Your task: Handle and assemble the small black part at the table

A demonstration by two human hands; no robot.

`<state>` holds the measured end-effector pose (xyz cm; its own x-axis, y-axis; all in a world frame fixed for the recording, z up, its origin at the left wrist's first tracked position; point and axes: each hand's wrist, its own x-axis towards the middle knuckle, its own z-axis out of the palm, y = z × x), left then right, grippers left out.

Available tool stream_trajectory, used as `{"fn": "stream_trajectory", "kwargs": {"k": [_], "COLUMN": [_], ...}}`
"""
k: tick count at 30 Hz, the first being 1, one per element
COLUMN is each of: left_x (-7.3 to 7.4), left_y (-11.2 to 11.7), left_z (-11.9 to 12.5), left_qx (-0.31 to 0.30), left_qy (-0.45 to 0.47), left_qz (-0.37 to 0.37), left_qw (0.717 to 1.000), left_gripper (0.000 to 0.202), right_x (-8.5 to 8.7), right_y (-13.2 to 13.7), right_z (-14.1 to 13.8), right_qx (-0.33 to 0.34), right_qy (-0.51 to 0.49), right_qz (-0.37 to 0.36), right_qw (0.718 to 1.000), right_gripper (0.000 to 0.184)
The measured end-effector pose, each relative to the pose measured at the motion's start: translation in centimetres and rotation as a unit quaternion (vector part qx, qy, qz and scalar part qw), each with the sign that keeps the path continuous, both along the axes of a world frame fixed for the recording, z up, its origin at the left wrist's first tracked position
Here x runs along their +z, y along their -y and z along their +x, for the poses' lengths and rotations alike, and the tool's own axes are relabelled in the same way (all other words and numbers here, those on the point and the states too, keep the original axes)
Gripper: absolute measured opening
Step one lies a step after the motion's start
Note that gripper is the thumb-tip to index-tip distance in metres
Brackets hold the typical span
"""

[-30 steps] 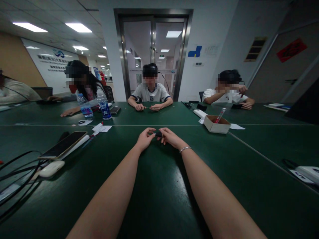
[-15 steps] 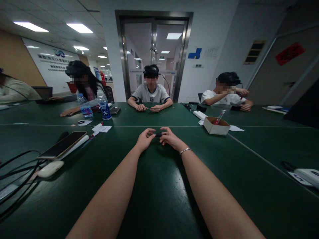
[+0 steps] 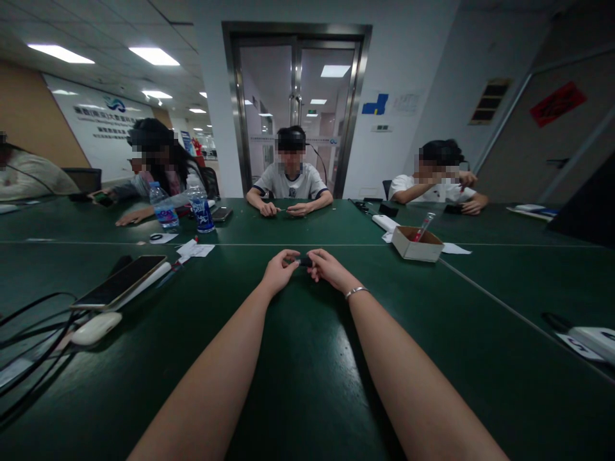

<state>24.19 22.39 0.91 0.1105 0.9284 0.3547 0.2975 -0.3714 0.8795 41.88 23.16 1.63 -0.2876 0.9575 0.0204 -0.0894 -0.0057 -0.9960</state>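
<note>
The small black stubby object (image 3: 303, 261) sits just above the dark green table (image 3: 307, 384), centre of view. The left hand (image 3: 277, 272) and right hand (image 3: 330, 269) each pinch one end with closed fingertips. The step in hand looks like fine two-handed working of it, and any further move calls for a steady pinch. A small open cardboard box (image 3: 416, 244) stands well apart, to the right.

Nothing reads clearly. The white wall board (image 3: 103, 118) carries a blue logo and rows of blurred characters. The bottle (image 3: 200, 208) toward the table's (image 3: 307, 358) far left edge has an illegible blue label. The red wall sign (image 3: 557, 102) has unreadable characters.
</note>
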Motion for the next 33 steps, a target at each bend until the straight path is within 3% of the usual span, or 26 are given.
{"fn": "stream_trajectory", "kwargs": {"k": [4, 9, 14, 20, 24, 29, 33], "left_x": [0.2, 0.4, 0.0, -0.4, -0.2, -0.2, -0.1], "left_y": [0.1, 0.2, -0.2, -0.6, -0.6, -0.7, -0.6], "left_z": [0.1, 0.1, 0.0, -0.1, 0.0, 0.0, -0.1], "left_qx": [0.005, 0.008, 0.006, 0.001, 0.003, -0.001, 0.001], "left_qy": [0.0, 0.002, 0.007, 0.012, 0.012, 0.004, 0.001], "left_qz": [0.0, -0.007, 0.006, -0.001, -0.006, -0.015, -0.019], "left_qw": [1.0, 1.0, 1.0, 1.0, 1.0, 1.0, 1.0], "left_gripper": [0.026, 0.026, 0.026, 0.027, 0.026, 0.027, 0.027], "right_x": [0.1, 0.1, 0.0, 0.0, 0.1, 0.2, 0.1], "right_y": [0.1, 0.0, -0.1, -0.5, -0.5, -0.8, -1.0], "right_z": [0.1, 0.0, 0.0, -0.2, -0.1, 0.0, 0.0], "right_qx": [0.026, 0.011, 0.02, -0.008, 0.015, -0.005, 0.007], "right_qy": [-0.039, 0.01, -0.005, 0.037, -0.002, 0.025, -0.003], "right_qz": [0.009, -0.006, 0.017, 0.008, 0.013, -0.005, 0.005], "right_qw": [0.999, 1.0, 1.0, 0.999, 1.0, 1.0, 1.0], "right_gripper": [0.039, 0.017, 0.038, 0.016, 0.032, 0.021, 0.035]}}
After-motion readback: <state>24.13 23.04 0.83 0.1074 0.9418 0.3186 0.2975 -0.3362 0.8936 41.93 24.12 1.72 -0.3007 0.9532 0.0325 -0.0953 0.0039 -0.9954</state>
